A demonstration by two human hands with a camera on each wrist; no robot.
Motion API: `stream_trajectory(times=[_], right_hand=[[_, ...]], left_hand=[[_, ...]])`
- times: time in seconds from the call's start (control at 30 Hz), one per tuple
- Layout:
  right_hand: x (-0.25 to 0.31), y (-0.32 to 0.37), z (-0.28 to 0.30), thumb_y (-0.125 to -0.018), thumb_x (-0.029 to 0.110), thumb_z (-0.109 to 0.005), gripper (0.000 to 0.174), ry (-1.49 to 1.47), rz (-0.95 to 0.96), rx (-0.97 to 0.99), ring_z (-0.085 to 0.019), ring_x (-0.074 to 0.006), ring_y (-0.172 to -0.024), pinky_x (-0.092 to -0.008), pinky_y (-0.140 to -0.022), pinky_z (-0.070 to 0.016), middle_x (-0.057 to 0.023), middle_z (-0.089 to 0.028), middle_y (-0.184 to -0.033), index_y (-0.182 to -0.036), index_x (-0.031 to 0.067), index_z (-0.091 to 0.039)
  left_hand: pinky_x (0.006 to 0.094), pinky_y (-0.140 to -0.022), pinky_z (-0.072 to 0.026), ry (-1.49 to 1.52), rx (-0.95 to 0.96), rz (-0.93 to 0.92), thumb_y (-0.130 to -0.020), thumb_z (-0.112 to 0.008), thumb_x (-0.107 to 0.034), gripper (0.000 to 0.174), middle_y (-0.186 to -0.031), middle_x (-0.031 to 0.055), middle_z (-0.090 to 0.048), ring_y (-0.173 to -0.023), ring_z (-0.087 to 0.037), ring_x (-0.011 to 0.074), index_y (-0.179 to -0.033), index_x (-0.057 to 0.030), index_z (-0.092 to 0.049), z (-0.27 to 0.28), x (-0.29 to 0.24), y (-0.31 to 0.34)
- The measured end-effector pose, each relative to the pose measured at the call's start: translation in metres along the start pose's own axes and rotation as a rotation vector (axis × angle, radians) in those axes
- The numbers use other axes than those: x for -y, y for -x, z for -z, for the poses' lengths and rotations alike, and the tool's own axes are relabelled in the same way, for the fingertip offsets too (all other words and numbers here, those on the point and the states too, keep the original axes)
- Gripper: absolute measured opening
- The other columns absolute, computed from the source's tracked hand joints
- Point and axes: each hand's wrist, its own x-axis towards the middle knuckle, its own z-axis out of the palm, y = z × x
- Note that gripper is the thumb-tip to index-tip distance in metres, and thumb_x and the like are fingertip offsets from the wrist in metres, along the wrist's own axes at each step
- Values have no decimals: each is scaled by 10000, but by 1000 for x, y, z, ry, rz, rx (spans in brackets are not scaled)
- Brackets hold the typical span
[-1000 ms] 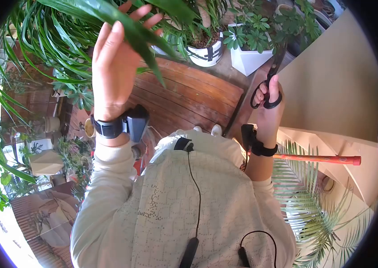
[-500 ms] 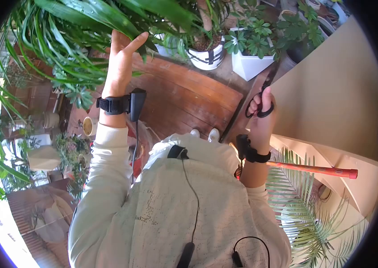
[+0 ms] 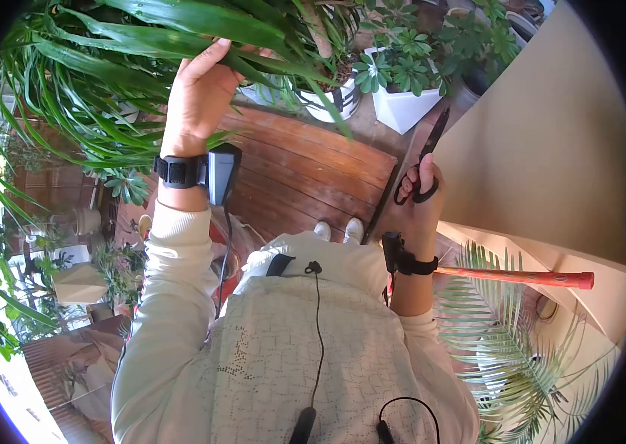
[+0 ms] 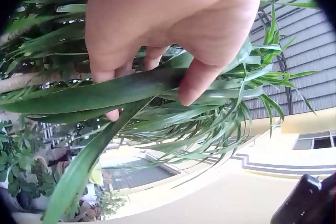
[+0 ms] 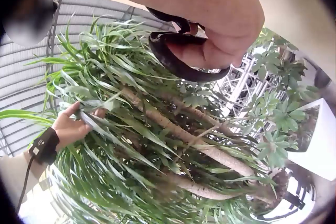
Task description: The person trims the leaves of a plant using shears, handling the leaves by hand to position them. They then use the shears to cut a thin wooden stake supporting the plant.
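Long strap-like green leaves hang from a large potted plant with bare pale stems. My left hand reaches in among them at the upper left of the head view. Between its thumb and fingers, in the left wrist view, lies a long green leaf, the thumb on the near side and most fingers partly hidden behind. At the right, my right hand grips black scissors, thumb and fingers through the handle loops. The blades point up and away from me, apart from the leaves.
A white angular planter and a white pot with black stripes stand beyond a wooden platform. A beige panel rises close by my right hand. Below it juts a red pole near palm fronds.
My left hand, spread among the leaves before, now has its thumb over a leaf. My right hand has shifted slightly left and lower, and the scissor blades show more plainly.
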Motion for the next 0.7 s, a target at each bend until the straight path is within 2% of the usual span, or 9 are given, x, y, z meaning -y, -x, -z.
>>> stream_trajectory(times=[0.13,0.2,0.27,0.37,0.43,0.47,0.53,0.63,0.7], right_hand=[[1,0,4,-949,372,-604,308,-24,-14,-3,-427,-76,-552,-221,-503,-357,26,-423,-684,-959,80,-509],[2,0,2,-952,371,-597,303,-6,-14,-13,-426,-78,-550,-221,-503,-357,25,-422,-682,-952,83,-505],[0,0,2,-956,370,-590,298,13,-13,-19,-426,-79,-549,-220,-503,-358,25,-422,-679,-945,86,-502],[-4,3,1,-969,369,-564,302,22,25,108,-437,-78,-565,-219,-508,-360,20,-437,-707,-994,71,-522],[1,15,-11,-970,428,-539,415,68,4,310,-444,-79,-582,-214,-519,-363,15,-447,-745,-1130,45,-517],[2,20,-16,-970,428,-539,415,68,3,302,-444,-79,-582,-214,-519,-363,15,-447,-745,-1130,45,-517],[3,29,-28,-953,521,-514,616,-12,-55,642,-461,-87,-632,-219,-558,-392,5,-451,-796,-1305,21,-435],[-6,36,-46,-916,645,-455,816,-117,-156,846,-480,-104,-714,-248,-627,-441,-8,-446,-836,-1410,8,-330],[-12,37,-60,-911,663,-435,833,-188,-212,866,-484,-103,-710,-249,-622,-441,-7,-445,-831,-1408,2,-331]], left_hand=[[463,-947,-472,86,-20,-37,-934,-550,-101,338,-1290,175,-564,-1079,-600,320,-1247,26,-534,-23,-3,4],[491,-1070,-370,49,37,-50,-927,-559,-160,478,-1423,218,-428,-1304,-432,403,-1360,-4,-430,-21,-4,4],[487,-1062,-373,15,35,-55,-928,-559,-157,482,-1419,216,-435,-1296,-443,393,-1368,-12,-424,-24,-6,5],[470,-1034,-384,-73,-15,-71,-932,-556,-151,483,-1405,205,-458,-1280,-464,367,-1377,-22,-420,-22,-8,12],[456,-1014,-392,-127,-63,-74,-934,-554,-147,479,-1393,197,-474,-1272,-473,352,-1379,-25,-423,-20,-6,20],[443,-992,-398,-175,-141,-87,-936,-551,-145,474,-1381,187,-490,-1247,-492,335,-1378,-27,-426,-19,-4,25],[430,-970,-405,-223,-212,-93,-938,-548,-142,468,-1369,178,-505,-1222,-511,317,-1377,-28,-429,-14,0,32],[430,-962,-416,-242,-212,-64,-938,-545,-132,443,-1253,140,-567,-1140,-552,281,-1357,-28,-445,-2,4,44],[426,-929,-456,-220,-221,-57,-920,-565,-98,411,-1212,130,-575,-1100,-578,281,-1313,-35,-464,-7,1,49]])
